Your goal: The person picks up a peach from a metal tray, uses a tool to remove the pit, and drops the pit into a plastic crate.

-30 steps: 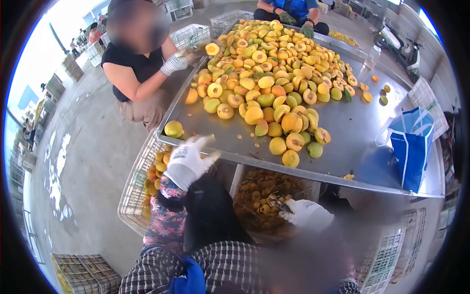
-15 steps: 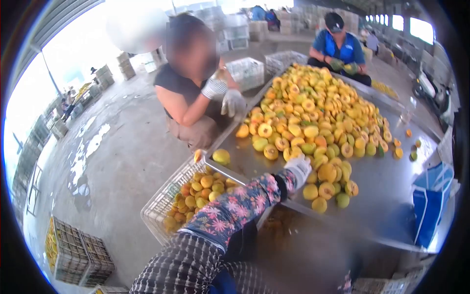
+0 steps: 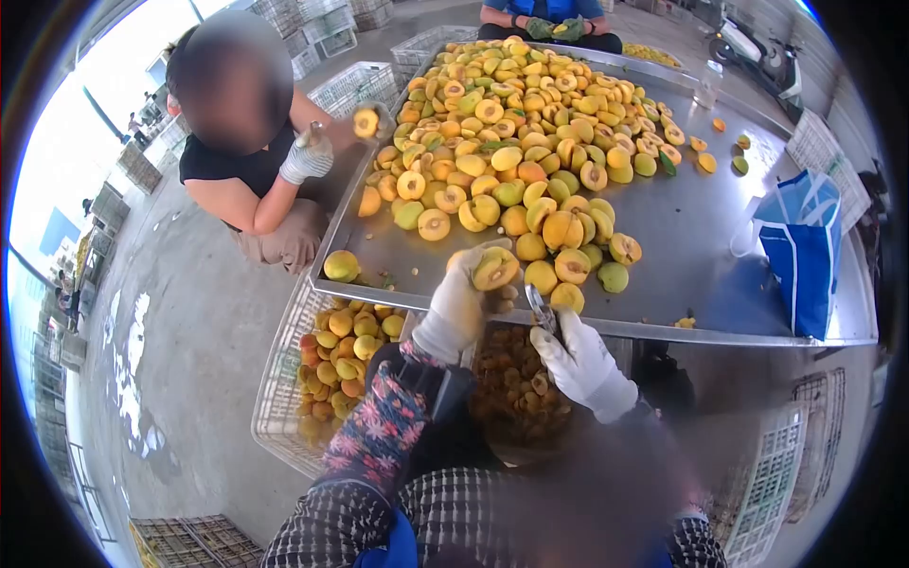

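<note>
My left hand (image 3: pixel 458 305), in a white glove, holds a halved yellow peach (image 3: pixel 495 269) with its cut face up, over the near edge of the metal table (image 3: pixel 701 275). To its right, my gloved right hand (image 3: pixel 579 360) is closed round a small metal tool (image 3: pixel 539 308), whose tip points up beside the peach. A large pile of halved peaches (image 3: pixel 530 142) covers the table beyond both hands. Below them, a container (image 3: pixel 519 383) holds brownish pieces that are too blurred to name.
At the left, a white crate (image 3: pixel 275 398) holds peaches. A co-worker (image 3: pixel 237 180) crouches by the table's left side, with a peach half in one hand. Another person (image 3: pixel 549 19) sits at the far end. A blue bag (image 3: pixel 800 251) stands on the table's right.
My left hand has drawn back from the pile with a peach half. My right hand and the tool have come into view. The view has tilted down, and the co-worker at left now holds out a half.
</note>
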`<act>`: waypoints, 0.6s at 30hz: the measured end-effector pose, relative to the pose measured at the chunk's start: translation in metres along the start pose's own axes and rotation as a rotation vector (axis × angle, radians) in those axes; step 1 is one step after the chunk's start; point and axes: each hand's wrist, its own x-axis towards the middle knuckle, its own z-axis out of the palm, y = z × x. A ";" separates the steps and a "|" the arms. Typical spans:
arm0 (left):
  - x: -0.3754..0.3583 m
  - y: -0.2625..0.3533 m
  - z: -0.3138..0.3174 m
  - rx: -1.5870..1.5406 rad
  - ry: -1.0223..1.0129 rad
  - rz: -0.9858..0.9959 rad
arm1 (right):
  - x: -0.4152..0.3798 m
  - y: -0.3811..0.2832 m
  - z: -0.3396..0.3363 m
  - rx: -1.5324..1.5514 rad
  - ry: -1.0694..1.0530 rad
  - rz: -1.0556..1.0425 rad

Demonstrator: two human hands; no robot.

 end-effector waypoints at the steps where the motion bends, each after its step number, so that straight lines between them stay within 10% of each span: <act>1: -0.004 -0.007 0.006 -0.037 0.008 0.002 | 0.003 0.001 0.005 -0.061 0.047 -0.059; 18: -0.009 -0.043 0.030 -0.214 0.066 0.035 | 0.037 0.007 0.023 -0.448 0.438 -0.293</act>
